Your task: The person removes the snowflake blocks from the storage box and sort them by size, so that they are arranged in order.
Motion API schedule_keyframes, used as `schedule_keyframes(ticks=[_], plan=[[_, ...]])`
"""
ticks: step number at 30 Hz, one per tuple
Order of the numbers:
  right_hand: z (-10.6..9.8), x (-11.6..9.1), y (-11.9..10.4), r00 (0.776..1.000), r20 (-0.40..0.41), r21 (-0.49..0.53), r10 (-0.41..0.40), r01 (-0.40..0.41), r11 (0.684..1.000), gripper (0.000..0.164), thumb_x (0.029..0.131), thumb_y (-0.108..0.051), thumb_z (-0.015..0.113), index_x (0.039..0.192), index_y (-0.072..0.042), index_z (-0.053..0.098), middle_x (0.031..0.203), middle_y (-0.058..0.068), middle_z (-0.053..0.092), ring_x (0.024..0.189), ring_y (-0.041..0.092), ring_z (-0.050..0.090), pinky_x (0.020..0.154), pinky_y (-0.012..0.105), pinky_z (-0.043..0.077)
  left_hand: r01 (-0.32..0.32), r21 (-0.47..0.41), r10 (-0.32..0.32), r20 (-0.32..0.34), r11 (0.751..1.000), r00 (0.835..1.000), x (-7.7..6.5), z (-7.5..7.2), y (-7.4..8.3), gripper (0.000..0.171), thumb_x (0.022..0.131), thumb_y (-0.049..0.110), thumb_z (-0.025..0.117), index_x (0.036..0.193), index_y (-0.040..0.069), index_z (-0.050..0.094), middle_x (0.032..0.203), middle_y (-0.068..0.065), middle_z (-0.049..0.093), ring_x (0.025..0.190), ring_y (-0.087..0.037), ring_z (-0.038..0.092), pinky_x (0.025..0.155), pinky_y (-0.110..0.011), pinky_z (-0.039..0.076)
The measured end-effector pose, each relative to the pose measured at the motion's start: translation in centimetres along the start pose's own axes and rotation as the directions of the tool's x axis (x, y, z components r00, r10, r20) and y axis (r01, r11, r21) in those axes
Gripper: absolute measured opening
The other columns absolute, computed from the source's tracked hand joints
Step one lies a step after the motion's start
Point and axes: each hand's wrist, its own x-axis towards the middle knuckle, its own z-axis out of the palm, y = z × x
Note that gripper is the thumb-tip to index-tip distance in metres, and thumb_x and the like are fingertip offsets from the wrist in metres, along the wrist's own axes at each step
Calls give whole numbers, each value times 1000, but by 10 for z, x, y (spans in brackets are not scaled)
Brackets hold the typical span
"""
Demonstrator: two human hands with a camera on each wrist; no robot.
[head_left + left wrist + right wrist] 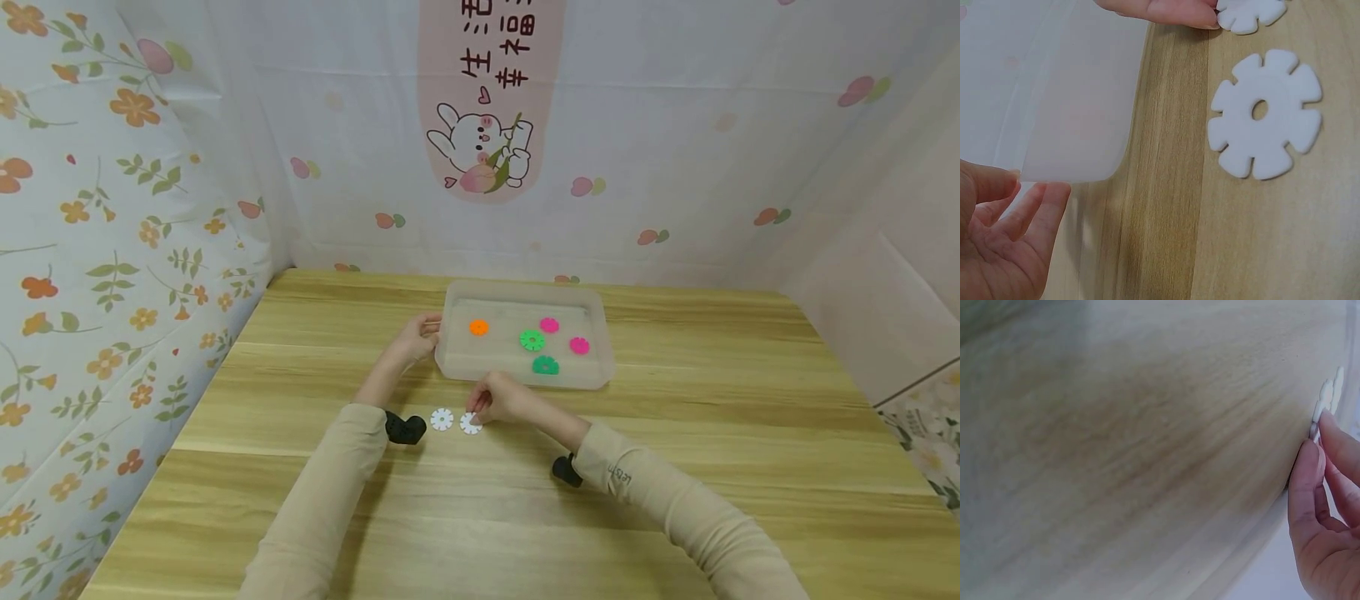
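Note:
My left hand [416, 340] holds the left end of a translucent plastic bin [517, 291], thumb and fingers at its edge in the left wrist view. Below the bin's front side, my right hand [501, 395] pinches the edge of a white interlocking disc [468, 428] that lies close on the tabletop. Just left of it lies another white interlocking disc [1235, 112], notched all round with a hole in the middle. In the right wrist view, both discs show nearly edge-on beyond the thumb and fingers [1304, 481].
Inside the bin lie several coloured discs: an orange disc [477, 328], two pink ones, a green disc [527, 345] and a darker green disc [545, 366]. The wooden table [712, 400] meets a patterned cloth [675, 167] at the back and left.

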Motion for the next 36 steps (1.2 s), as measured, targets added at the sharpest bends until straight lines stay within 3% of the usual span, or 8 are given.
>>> schedule_keyframes(ticks=[6,11,17,23,25,32,34,36], plan=[[-2,-2,0,1000,19,-12,-19,19,1000,11,72,0,74,82,3,68,75,10,67,63,3,53,59,12,47,13,34,-13,1,999,1000,8,-1,-10,45,94,-2,41,138,4,33,137,-20,43,122,-29,48,95,-39,47],[-5,-3,0,1000,27,9,-7,7,1000,11,75,0,71,85,2,67,78,9,66,66,5,53,62,13,47,-87,4,87,30,996,996,36,-10,-42,42,92,5,49,133,6,39,128,-17,51,110,-22,56,84,-33,52],[-13,-3,-3,999,28,9,-35,35,999,12,76,2,69,88,2,67,81,10,67,71,8,57,66,15,50,44,59,-42,-22,997,999,-8,3,12,44,93,-4,35,137,-5,29,134,-25,42,117,-28,51,96,-34,47],[-27,-2,-6,998,8,-25,-63,63,998,15,78,-3,69,93,0,67,84,8,67,77,11,60,70,18,51,48,35,-48,-8,998,999,-16,2,18,46,94,-4,36,139,-5,26,140,-28,35,128,-38,39,103,-44,39],[-32,-1,-7,999,-1,-4,-51,51,999,17,79,-2,67,95,1,65,84,9,67,77,11,60,71,20,51,41,36,-41,-5,999,999,-10,0,12,45,94,-2,38,138,-3,28,139,-26,37,127,-37,41,102,-44,41],[-52,6,-9,995,-52,49,-86,88,995,23,82,-1,63,103,9,61,94,20,65,85,22,63,77,26,54,-152,-8,152,31,988,988,62,-18,-72,43,91,8,52,132,7,40,125,-17,53,102,-21,59,74,-32,54],[-57,8,-9,994,-71,43,-81,85,995,25,82,-1,64,104,10,61,96,21,65,86,25,63,78,27,54,-79,18,79,19,997,997,67,-15,-73,45,93,5,46,137,6,34,132,-18,48,112,-26,54,84,-37,52],[-62,12,-9,995,-85,33,-54,57,998,25,82,-3,64,105,9,62,97,20,65,88,26,63,79,28,54,-118,6,118,12,993,993,74,-15,-83,43,92,4,46,134,5,38,128,-19,50,106,-23,56,77,-34,54]])
